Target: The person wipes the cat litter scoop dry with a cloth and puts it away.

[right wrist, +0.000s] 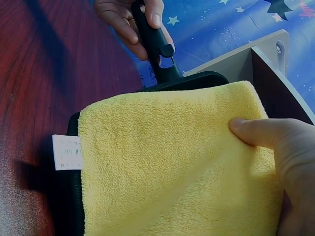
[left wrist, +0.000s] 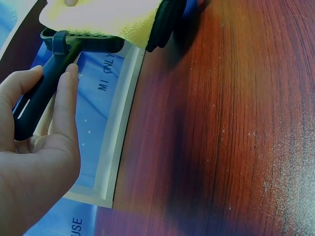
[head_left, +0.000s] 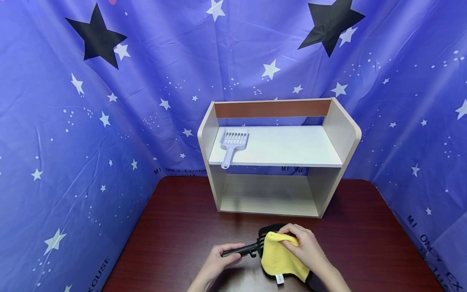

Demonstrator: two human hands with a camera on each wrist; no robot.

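Note:
My left hand (head_left: 223, 259) grips the handle of a black litter scoop (head_left: 240, 250) above the table, the slotted head pointing right. With thumb and fingers my right hand (head_left: 306, 245) pinches a yellow cloth (head_left: 281, 259) against the scoop's head. The cloth (right wrist: 172, 162) has a dark edge and a white tag (right wrist: 67, 152), and it hides most of the head. In the left wrist view the scoop's handle (left wrist: 42, 93) lies between thumb and fingers, with a small hook near the neck.
A two-level shelf unit (head_left: 277, 146) stands at the back of the dark red table (head_left: 175, 227). On its upper board lies a pale lilac litter scoop (head_left: 233, 142), handle sticking over the front edge. Blue star-patterned curtains (head_left: 138, 101) surround the table.

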